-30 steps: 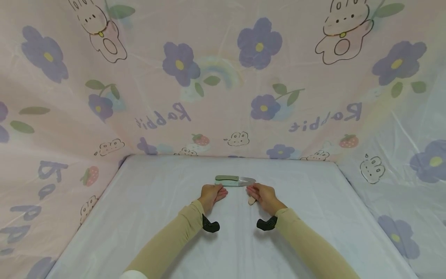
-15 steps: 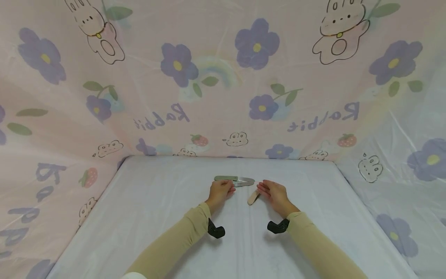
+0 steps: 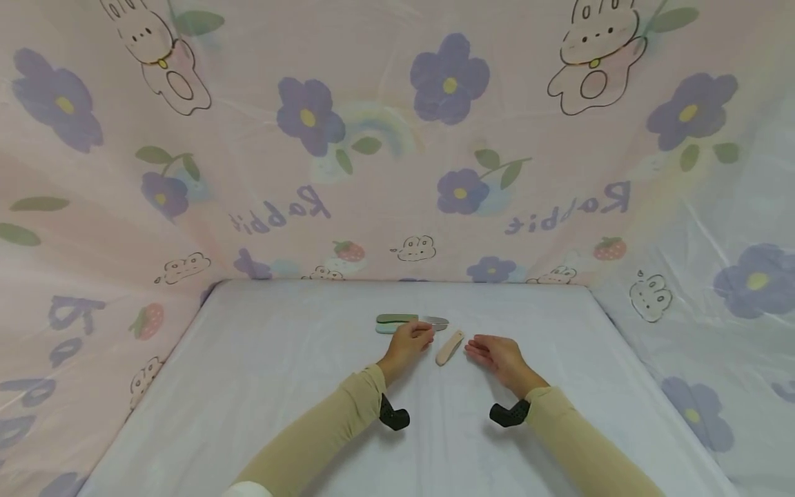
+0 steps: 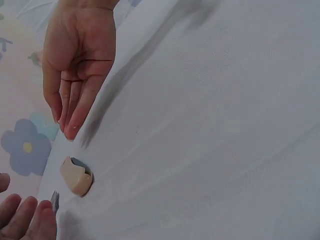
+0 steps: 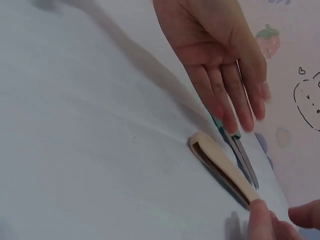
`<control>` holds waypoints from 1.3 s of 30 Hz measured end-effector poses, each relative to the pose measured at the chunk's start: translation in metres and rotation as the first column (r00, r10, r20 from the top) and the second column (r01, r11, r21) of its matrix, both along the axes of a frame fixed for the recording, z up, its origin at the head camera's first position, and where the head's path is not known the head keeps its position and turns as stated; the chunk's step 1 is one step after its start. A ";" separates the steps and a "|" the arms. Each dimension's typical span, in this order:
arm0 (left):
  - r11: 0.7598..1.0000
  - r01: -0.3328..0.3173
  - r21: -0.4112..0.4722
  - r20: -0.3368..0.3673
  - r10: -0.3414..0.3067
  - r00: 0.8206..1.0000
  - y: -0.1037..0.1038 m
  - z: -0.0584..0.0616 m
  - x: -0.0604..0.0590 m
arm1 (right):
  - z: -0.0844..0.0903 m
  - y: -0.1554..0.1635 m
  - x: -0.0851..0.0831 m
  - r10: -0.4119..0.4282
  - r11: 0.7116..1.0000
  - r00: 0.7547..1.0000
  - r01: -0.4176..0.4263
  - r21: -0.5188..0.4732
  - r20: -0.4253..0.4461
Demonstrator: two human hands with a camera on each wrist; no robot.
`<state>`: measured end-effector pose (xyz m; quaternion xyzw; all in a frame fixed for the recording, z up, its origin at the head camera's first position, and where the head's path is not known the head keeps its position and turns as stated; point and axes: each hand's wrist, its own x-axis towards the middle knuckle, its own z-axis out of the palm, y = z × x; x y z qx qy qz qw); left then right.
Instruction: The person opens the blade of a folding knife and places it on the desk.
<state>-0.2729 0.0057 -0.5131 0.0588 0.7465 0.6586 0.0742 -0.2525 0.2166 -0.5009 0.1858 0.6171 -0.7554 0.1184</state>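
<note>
A knife with a green handle (image 3: 397,319) and a bare steel blade (image 3: 437,321) lies on the white sheet (image 3: 286,386). A pale teal piece (image 3: 384,329) lies against it. My left hand (image 3: 417,336) reaches over the blade with straight fingers (image 5: 225,95) and holds nothing. A beige sheath (image 3: 448,347) lies loose between my hands, its hollow end showing in the left wrist view (image 4: 76,176). My right hand (image 3: 484,347) rests open just right of the sheath, fingertips (image 5: 262,215) near its end.
Pink plastic sheeting printed with purple flowers and rabbits (image 3: 397,138) walls in the white surface at the back and both sides. Black wrist camera mounts (image 3: 394,416) sit under both beige sleeves.
My right hand has let go of the beige sheath and drawn back to the right. The left hand has moved right along the knife, over the blade.
</note>
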 end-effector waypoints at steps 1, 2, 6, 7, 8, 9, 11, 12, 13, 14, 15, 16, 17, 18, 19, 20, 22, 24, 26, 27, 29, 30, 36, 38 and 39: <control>1.000 0.007 -0.017 -0.004 -0.007 1.000 0.002 -0.001 0.001 | -0.002 -0.001 0.001 0.006 1.000 1.000 -0.006 -0.001 0.005; 0.999 0.013 -0.034 -0.010 -0.014 1.000 0.004 -0.002 0.001 | -0.003 -0.002 0.001 0.016 1.000 1.000 -0.016 -0.004 0.009; 0.995 0.044 -0.088 0.012 -0.043 0.999 0.010 -0.004 0.003 | -0.009 -0.005 0.004 0.026 0.999 0.999 -0.025 -0.045 0.024; 0.994 0.052 -0.097 0.014 -0.050 0.999 0.012 -0.005 0.003 | -0.010 -0.005 0.004 0.032 0.998 0.999 -0.030 -0.055 0.026; 0.992 0.056 -0.110 0.017 -0.054 0.998 0.013 -0.006 0.003 | -0.011 -0.006 0.005 0.039 0.997 0.999 -0.037 -0.063 0.027; 0.991 0.061 -0.116 0.021 -0.059 0.998 0.015 -0.007 0.003 | -0.011 -0.007 0.005 0.034 0.997 0.999 -0.032 -0.073 0.033; 0.989 0.071 -0.126 0.017 -0.069 0.997 0.018 -0.009 0.003 | -0.012 -0.008 0.005 0.041 0.996 0.998 -0.037 -0.078 0.039; 0.988 0.072 -0.134 0.009 -0.071 0.997 0.019 -0.010 0.003 | -0.013 -0.008 0.006 0.044 0.996 0.998 -0.041 -0.082 0.038; 0.988 0.073 -0.137 0.005 -0.073 0.997 0.020 -0.010 0.003 | -0.013 -0.008 0.006 0.043 0.996 0.998 -0.040 -0.084 0.039; 0.988 0.076 -0.137 0.006 -0.076 0.997 0.021 -0.010 0.003 | -0.014 -0.009 0.006 0.044 0.995 0.998 -0.040 -0.087 0.037; 0.988 0.081 -0.135 0.007 -0.081 0.997 0.022 -0.010 0.003 | -0.014 -0.009 0.006 0.042 0.995 0.998 -0.038 -0.089 0.038; 0.987 0.084 -0.135 0.008 -0.084 0.996 0.022 -0.010 0.004 | -0.014 -0.010 0.006 0.040 0.995 0.999 -0.036 -0.089 0.038; 0.986 0.086 -0.140 0.000 -0.086 0.996 0.022 -0.009 0.005 | -0.015 -0.011 0.005 0.038 0.995 0.999 -0.034 -0.090 0.038; 0.987 0.086 -0.139 0.000 -0.087 0.996 0.022 -0.009 0.006 | -0.015 -0.011 0.005 0.039 0.995 0.999 -0.035 -0.091 0.036; 0.987 0.089 -0.133 0.000 -0.089 0.996 0.021 -0.009 0.006 | -0.015 -0.012 0.005 0.035 0.996 0.999 -0.032 -0.089 0.040; 0.986 0.092 -0.142 -0.020 -0.096 0.995 0.021 -0.009 0.007 | -0.016 -0.013 0.005 0.034 0.996 0.999 -0.031 -0.085 0.042; 0.986 0.099 -0.131 -0.024 -0.104 0.994 0.019 -0.010 0.007 | -0.016 -0.014 0.005 0.038 0.997 0.998 -0.034 -0.075 0.043; 0.988 0.110 -0.112 -0.015 -0.112 0.994 0.019 -0.011 0.007 | -0.017 -0.015 0.005 0.046 0.997 0.998 -0.043 -0.065 0.042; 0.990 0.113 -0.088 0.002 -0.113 0.994 0.019 -0.011 0.007 | -0.017 -0.016 0.005 0.060 0.997 0.998 -0.058 -0.059 0.032; 0.992 0.109 -0.070 0.030 -0.108 0.994 0.019 -0.011 0.007 | -0.017 -0.016 0.006 0.064 0.996 0.998 -0.062 -0.057 0.030; 0.994 0.101 -0.049 0.045 -0.099 0.994 0.020 -0.012 0.008 | -0.018 -0.016 0.006 0.070 0.996 0.997 -0.068 -0.052 0.026; 0.995 0.094 -0.029 0.058 -0.092 0.994 0.021 -0.012 0.009 | -0.018 -0.016 0.007 0.079 0.996 0.997 -0.078 -0.051 0.016; 0.976 0.056 0.212 0.179 -0.095 0.979 0.021 -0.012 0.012 | -0.019 -0.016 0.008 0.092 0.995 0.996 -0.092 -0.050 0.002; 0.958 0.033 0.284 0.228 -0.101 0.969 0.021 -0.011 0.014 | -0.019 -0.016 0.009 0.091 0.994 0.996 -0.090 -0.059 0.003; 0.949 0.022 0.314 0.248 -0.104 0.963 0.021 -0.011 0.015 | -0.019 -0.016 0.009 0.086 0.994 0.996 -0.085 -0.067 0.008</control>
